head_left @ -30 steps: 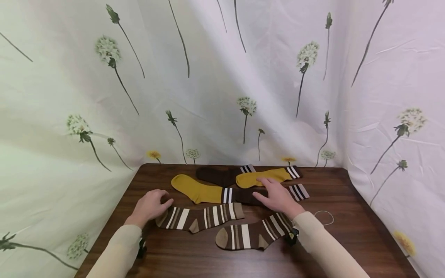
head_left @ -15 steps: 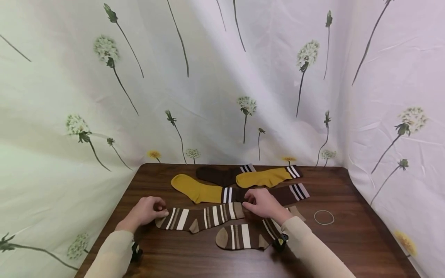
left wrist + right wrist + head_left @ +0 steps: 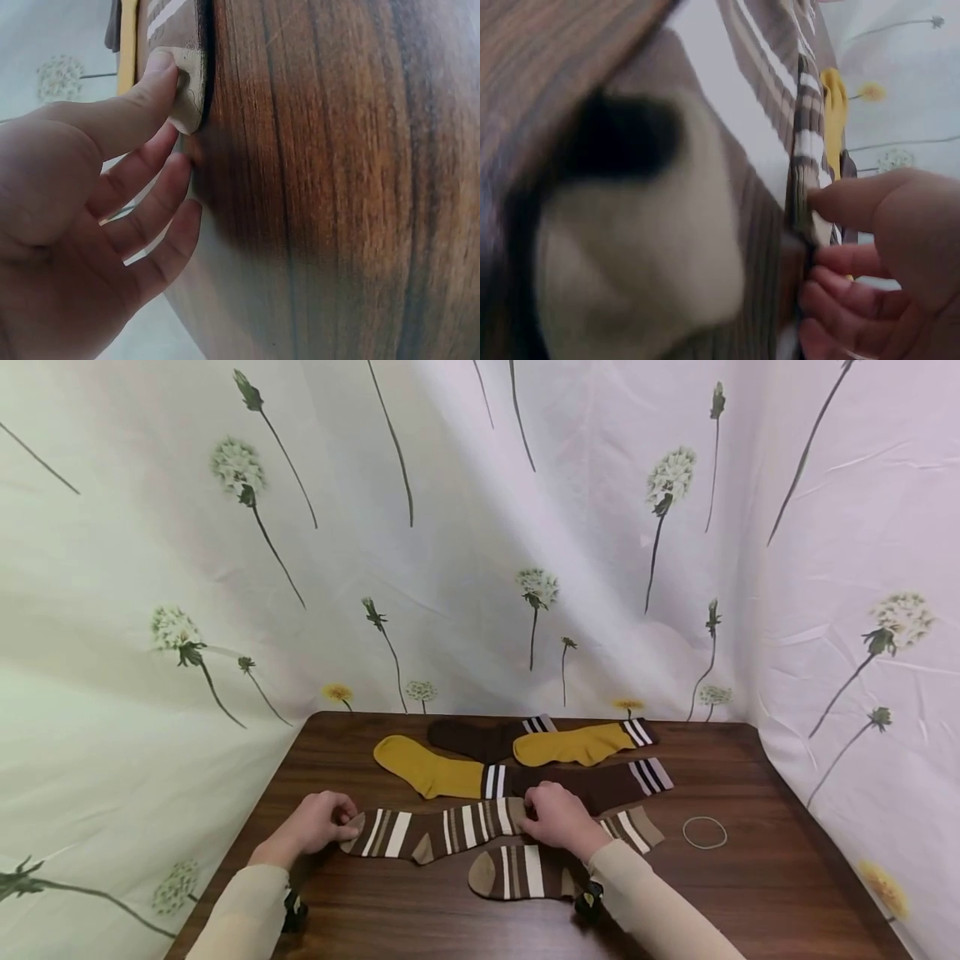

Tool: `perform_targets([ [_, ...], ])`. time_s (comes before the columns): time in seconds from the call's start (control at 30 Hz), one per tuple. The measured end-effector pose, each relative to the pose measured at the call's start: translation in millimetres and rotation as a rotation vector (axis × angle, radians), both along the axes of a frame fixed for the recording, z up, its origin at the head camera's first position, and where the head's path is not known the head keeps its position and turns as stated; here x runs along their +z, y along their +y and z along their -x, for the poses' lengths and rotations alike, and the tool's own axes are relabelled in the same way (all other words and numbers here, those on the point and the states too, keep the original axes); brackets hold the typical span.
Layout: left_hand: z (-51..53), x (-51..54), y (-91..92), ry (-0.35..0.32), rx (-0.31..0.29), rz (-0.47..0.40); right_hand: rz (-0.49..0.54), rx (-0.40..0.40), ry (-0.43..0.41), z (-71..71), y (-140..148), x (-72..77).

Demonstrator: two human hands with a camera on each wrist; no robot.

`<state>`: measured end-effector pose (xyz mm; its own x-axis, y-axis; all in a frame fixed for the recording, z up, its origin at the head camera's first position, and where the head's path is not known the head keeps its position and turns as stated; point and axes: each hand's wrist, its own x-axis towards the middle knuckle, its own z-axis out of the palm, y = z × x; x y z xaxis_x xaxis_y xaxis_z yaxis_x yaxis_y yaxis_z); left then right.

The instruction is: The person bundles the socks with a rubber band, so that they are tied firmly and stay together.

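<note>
Both hands are on the same sock here. The left hand (image 3: 307, 827) has a narrow grip on the tan toe of the farther striped sock (image 3: 450, 828); in the left wrist view the thumb sits flat on the toe while other fingers curve loosely below it. The right hand (image 3: 562, 820) has its own narrow pinch at the tan cuff, thumb against the edge, so the sock lies stretched out lengthwise between the two on the tabletop (image 3: 420, 922).

The nearer striped sock (image 3: 534, 872) is closer to the person, partly hidden under the right wrist – toe poking out on the left, cuff on the right.

Behind those there's a left yellow sock (image 3: 438, 770) with its striped cuff right up by the middle dark brown sock (image 3: 600, 787); can't tell if they overlap or just touch. Further back, the right yellow sock (image 3: 573, 746) lies in front of the back dark brown sock (image 3: 480, 742).

Off to the right is a thin pale loop (image 3: 705, 848). Dandelion-print fabric (image 3: 465, 610) hangs behind everything – both sleeves (image 3: 243, 906) are cream.
</note>
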<state>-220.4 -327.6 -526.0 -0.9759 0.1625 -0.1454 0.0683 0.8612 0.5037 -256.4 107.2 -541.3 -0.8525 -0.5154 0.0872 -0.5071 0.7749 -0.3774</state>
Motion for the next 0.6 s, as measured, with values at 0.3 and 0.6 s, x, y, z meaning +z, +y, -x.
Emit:
perform_targets([
  [0.3, -3.9, -2.1, 2.3, 0.01, -0.01, -0.025, -0.018, -0.087, -0.139, -1.2, -12.8, 2.7],
  [0.6, -9.1, -1.0, -0.3, 0.013, 0.025, -0.105, 0.071, -0.059, -0.142, -0.4, -11.8, -0.4],
])
